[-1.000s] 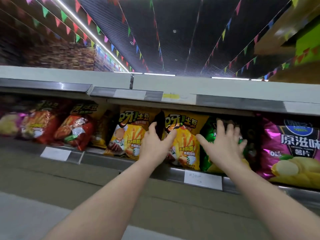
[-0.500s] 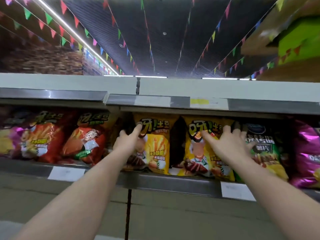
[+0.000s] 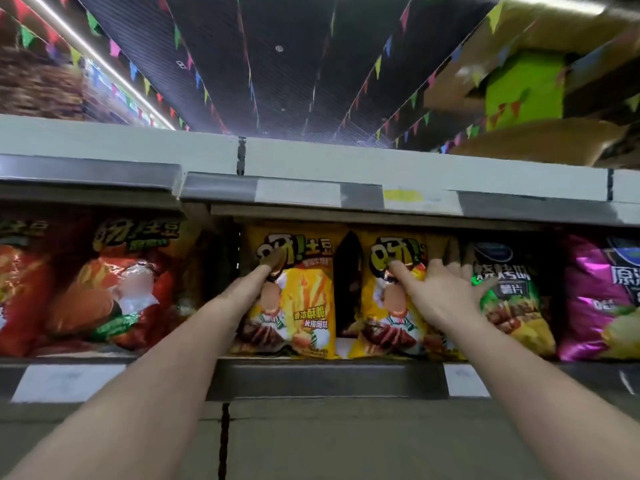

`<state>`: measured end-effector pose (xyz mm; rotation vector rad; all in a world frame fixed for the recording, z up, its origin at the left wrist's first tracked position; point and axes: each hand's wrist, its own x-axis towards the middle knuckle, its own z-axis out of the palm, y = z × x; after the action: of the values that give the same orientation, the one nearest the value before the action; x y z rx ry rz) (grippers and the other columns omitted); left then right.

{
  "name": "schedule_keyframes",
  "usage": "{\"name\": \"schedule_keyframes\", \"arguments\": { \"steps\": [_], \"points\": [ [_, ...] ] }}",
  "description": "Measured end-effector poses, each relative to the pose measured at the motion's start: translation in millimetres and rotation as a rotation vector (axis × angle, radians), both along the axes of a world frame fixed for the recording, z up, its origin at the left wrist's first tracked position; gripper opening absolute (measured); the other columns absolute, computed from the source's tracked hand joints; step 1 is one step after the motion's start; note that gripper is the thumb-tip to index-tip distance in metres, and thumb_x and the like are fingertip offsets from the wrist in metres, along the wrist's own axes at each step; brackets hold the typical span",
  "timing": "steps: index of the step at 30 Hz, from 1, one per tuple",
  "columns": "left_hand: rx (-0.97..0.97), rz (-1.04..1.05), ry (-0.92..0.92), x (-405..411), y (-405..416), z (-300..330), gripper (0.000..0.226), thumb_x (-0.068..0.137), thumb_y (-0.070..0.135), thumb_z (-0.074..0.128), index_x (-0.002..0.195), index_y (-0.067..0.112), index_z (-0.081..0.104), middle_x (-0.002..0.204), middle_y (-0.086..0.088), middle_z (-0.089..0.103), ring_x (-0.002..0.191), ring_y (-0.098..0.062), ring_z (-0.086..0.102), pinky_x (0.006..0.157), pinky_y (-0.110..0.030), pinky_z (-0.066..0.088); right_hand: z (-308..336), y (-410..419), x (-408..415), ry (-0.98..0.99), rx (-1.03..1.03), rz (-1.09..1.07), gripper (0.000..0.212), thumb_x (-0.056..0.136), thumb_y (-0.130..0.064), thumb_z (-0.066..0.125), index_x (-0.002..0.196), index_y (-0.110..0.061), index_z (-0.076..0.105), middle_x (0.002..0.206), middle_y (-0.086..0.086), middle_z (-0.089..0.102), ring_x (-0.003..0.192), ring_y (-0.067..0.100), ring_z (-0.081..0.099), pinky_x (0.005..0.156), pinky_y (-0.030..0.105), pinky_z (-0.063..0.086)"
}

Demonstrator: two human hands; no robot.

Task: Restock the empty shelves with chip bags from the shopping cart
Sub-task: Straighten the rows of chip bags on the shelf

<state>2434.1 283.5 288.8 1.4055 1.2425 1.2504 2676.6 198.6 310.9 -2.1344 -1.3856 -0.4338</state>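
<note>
In the head view, both arms are reaching up to a shelf (image 3: 329, 375) full of chip bags. The left hand (image 3: 247, 289) is touching the left side of a yellow chip bag (image 3: 298, 299) that is standing near the shelf's front edge. Its fingers are pointing forward, but I cannot tell if they are spread or together. The right hand (image 3: 440, 296) is lying on a second yellow chip bag (image 3: 384, 306) just beside the first. Its fingers are spread wide, and the tips are reaching over to a green chip bag (image 3: 512, 306).

I think the person is tidying bags already put on the shelf, so they stand straight. Next, they probably need to turn back to the shopping cart, which is not showing here, and fetch more bags.
</note>
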Motion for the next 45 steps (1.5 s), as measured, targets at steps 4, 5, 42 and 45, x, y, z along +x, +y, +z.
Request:
{"name": "schedule_keyframes", "arguments": {
  "steps": [4, 5, 42, 45],
  "points": [
    [-0.022, -0.036, 0.010, 4, 2, 2, 0.064, 0.079, 0.071, 0.050, 0.112, 0.018, 0.063, 0.098, -0.010, 0.068, 0.092, -0.028, 0.062, 0.072, -0.031, 0.043, -1, 1, 2, -0.002, 0.001, 0.015, 0.084, 0.087, -0.071, 0.018, 0.136, -0.008, 0.042, 0.145, 0.020, 0.035, 0.140, 0.033, 0.019, 0.110, 0.063, -0.001],
    [-0.016, -0.043, 0.017, 6, -1, 3, 0.074, 0.070, 0.078, 0.052, 0.115, 0.020, 0.062, 0.104, -0.009, 0.068, 0.097, -0.029, 0.061, 0.078, -0.033, 0.045, -2, 2, 2, -0.004, 0.007, 0.014, 0.083, 0.087, -0.071, 0.018, 0.135, -0.008, 0.043, 0.144, 0.020, 0.037, 0.140, 0.033, 0.021, 0.110, 0.064, -0.001],
    [0.416, 0.460, 0.222, -10, -105, -4, 0.066, 0.094, 0.045, 0.048, 0.149, 0.020, 0.024, 0.151, -0.007, 0.033, 0.137, -0.025, 0.034, 0.111, -0.036, 0.029, -10, -20, -83, -0.115, 0.238, 0.624, 0.067, 0.094, -0.057, 0.028, 0.150, -0.021, 0.016, 0.156, 0.011, 0.019, 0.145, 0.029, 0.005, 0.117, 0.045, -0.001],
    [0.407, 0.505, 0.218, -27, -122, -9, 0.064, 0.094, 0.044, 0.048, 0.149, 0.021, 0.024, 0.151, -0.002, 0.033, 0.136, -0.023, 0.035, 0.109, -0.033, 0.028, -15, -20, -100, -0.073, 0.235, 0.706, 0.065, 0.095, -0.055, 0.030, 0.150, -0.022, 0.017, 0.156, 0.010, 0.018, 0.145, 0.028, 0.003, 0.117, 0.045, -0.001]
  ]
}}
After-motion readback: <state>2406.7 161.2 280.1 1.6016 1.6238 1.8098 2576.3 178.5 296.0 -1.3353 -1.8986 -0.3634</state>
